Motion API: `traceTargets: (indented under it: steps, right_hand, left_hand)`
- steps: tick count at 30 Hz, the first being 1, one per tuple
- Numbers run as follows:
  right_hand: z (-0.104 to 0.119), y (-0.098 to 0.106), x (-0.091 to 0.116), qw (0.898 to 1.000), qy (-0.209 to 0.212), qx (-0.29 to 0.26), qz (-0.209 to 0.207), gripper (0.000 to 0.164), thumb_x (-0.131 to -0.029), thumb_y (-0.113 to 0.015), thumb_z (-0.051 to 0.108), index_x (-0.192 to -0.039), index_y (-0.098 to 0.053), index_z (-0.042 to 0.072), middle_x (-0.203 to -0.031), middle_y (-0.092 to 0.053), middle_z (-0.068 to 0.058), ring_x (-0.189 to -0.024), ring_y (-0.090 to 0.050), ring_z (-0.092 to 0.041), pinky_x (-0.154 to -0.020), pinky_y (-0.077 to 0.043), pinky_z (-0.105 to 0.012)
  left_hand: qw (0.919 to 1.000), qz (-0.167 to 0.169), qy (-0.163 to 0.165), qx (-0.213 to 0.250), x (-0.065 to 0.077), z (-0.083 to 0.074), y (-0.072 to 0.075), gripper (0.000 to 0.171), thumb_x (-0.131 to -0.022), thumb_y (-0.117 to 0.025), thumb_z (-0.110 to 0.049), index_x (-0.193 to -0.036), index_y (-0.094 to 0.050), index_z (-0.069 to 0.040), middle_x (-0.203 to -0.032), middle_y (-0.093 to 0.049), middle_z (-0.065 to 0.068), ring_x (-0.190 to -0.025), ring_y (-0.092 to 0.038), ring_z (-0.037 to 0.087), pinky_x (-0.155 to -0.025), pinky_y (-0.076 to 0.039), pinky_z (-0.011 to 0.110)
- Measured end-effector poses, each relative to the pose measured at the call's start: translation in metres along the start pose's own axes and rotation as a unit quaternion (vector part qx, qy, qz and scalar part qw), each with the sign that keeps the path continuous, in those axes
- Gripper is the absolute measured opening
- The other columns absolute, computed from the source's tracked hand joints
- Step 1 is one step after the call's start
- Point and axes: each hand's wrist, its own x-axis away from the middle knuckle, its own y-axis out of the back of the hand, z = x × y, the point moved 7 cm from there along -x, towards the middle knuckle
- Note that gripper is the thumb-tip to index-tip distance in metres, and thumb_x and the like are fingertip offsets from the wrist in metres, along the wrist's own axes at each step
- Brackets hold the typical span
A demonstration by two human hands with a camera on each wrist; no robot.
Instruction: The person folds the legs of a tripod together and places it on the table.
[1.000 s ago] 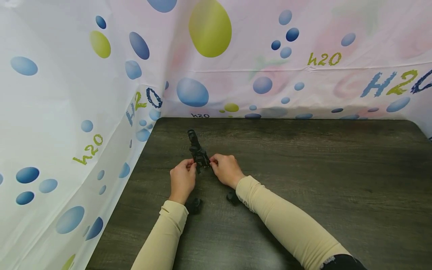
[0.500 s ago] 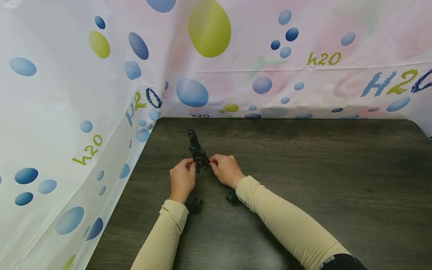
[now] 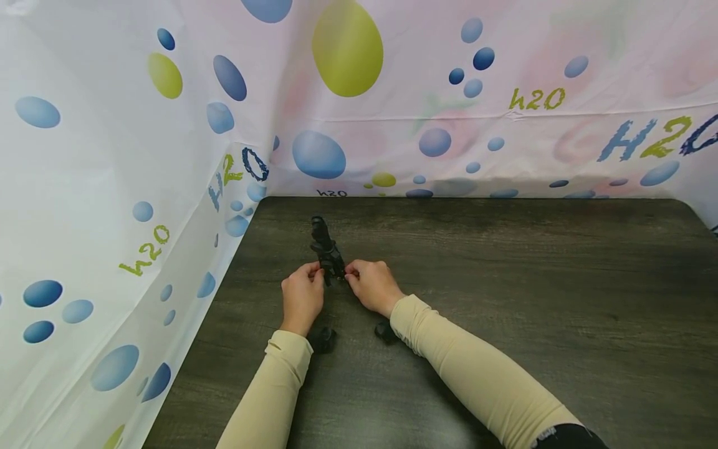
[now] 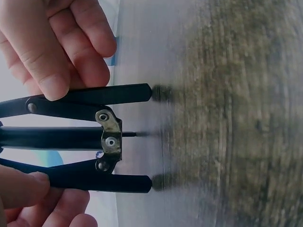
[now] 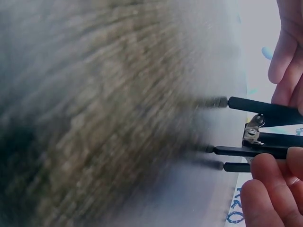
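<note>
Tripod (image 3: 327, 251): table's (image 3: 505, 287) 10 o'clock.
Left hand (image 3: 301, 297): pinches left leg (image 4: 111, 183), 7 o'clock side.
Right hand (image 3: 373, 285): pinches right leg (image 4: 120, 94), 4 o'clock side.
Done: legs narrowly parted.
Remaining: apparently release; wider spread cannot be determined.

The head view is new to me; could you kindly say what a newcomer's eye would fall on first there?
Probably the big yellow-green spot on the white sheet behind the table. Next, likely the black tripod towards the table's far left corner, with the pale left sleeve and right sleeve lower down.
</note>
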Motion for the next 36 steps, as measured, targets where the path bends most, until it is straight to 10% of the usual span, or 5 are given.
traceTargets:
  steps: [36]
  right_hand:
    - [0.012,-0.013,0.005,0.999,0.006,-0.010,0.037,0.011,-0.096,-0.069,0.012,-0.101,-0.073,0.004,-0.089,-0.074,-0.006,-0.077,-0.071,-0.018,-0.071,-0.057,-0.035]
  left_hand:
    - [0.9997,0.004,0.013,-0.021,-0.006,0.006,-0.005,0.018,-0.097,-0.063,-0.008,-0.108,-0.075,0.003,-0.091,-0.074,0.015,-0.078,-0.069,0.032,-0.067,-0.054,0.047]
